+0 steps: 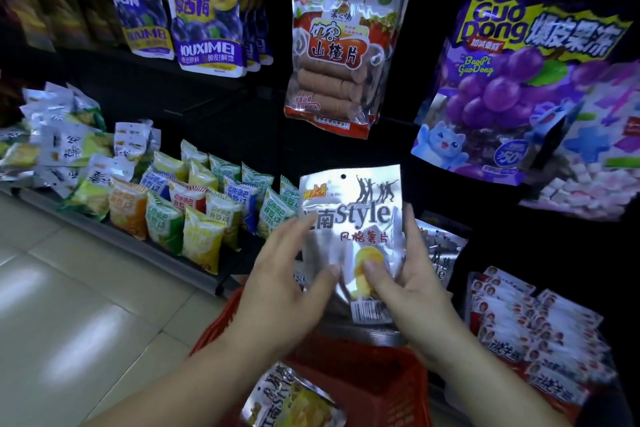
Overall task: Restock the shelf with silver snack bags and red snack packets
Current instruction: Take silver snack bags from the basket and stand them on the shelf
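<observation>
I hold a silver snack bag point(353, 218) upright in front of the dark shelf, its printed face toward me. My left hand point(287, 288) grips its left edge, thumb on the front. My right hand point(405, 281) grips the right edge, thumb pressed on the lower front. Another silver bag point(294, 402) lies in the red basket point(363, 378) below my arms. More silver bags point(440, 250) stand on the shelf just behind my right hand. Red snack packets point(530, 333) are stacked on the shelf at the lower right.
Small colourful snack packs point(194, 208) line the low shelf at left. Purple prune bags point(204, 10), a hawthorn-slice bag point(339, 48) and a big purple grape-jelly bag point(512, 87) hang above. Pale tiled floor point(69, 305) lies at the lower left.
</observation>
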Action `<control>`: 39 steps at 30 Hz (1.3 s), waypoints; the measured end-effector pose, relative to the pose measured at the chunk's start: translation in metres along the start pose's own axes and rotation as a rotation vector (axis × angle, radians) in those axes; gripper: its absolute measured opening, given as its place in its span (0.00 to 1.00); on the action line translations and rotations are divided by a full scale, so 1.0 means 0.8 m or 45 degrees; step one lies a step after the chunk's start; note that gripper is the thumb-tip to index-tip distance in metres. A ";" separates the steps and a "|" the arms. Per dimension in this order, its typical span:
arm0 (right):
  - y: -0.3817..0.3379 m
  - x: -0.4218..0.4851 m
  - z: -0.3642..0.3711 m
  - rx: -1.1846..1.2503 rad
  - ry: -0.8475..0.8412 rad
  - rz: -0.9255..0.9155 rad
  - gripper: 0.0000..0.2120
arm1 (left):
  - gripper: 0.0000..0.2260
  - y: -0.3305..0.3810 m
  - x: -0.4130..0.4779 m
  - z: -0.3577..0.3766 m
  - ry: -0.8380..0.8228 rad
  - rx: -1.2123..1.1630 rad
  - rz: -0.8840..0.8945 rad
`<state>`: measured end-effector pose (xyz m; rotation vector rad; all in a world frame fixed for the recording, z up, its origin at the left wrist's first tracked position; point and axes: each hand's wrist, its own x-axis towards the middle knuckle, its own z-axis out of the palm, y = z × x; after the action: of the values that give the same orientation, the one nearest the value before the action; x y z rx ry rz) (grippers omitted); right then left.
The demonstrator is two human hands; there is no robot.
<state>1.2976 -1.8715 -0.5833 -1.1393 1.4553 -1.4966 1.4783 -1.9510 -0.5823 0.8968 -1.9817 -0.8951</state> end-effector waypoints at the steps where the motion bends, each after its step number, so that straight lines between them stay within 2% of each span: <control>1: -0.002 -0.002 0.001 -0.012 -0.021 -0.005 0.42 | 0.29 0.001 0.002 -0.005 -0.082 -0.106 -0.104; 3: -0.007 -0.003 0.002 -0.140 -0.031 -0.008 0.43 | 0.32 0.002 0.001 -0.008 -0.186 -0.344 -0.238; 6: -0.009 -0.003 -0.001 -0.314 -0.012 -0.001 0.39 | 0.33 0.003 -0.001 -0.007 -0.099 -0.344 -0.184; 13: -0.005 -0.004 0.002 -0.150 0.019 0.026 0.31 | 0.28 -0.008 -0.003 -0.001 -0.134 -0.313 -0.136; 17: 0.003 0.000 0.004 -0.142 0.007 -0.001 0.26 | 0.20 -0.009 0.000 0.002 -0.029 -0.369 -0.159; 26: 0.000 -0.004 0.014 -0.113 0.029 0.027 0.25 | 0.13 -0.017 0.006 0.009 0.178 -0.427 -0.248; 29: 0.000 -0.003 0.017 -0.064 0.057 0.034 0.25 | 0.14 -0.017 0.009 0.007 0.212 -0.440 -0.237; 32: 0.004 -0.001 0.010 -0.146 0.099 0.010 0.25 | 0.17 -0.013 0.004 0.005 0.097 -0.501 -0.271; 35: 0.006 0.002 0.003 -0.159 0.243 -0.025 0.21 | 0.22 -0.012 -0.003 0.002 -0.104 -0.624 -0.390; 39: 0.002 0.007 0.000 -0.120 0.309 0.013 0.22 | 0.24 -0.014 -0.006 0.000 -0.354 -0.492 -0.376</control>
<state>1.2960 -1.8769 -0.5840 -1.0299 1.7076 -1.6179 1.4835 -1.9526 -0.5930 0.8853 -1.8298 -1.5830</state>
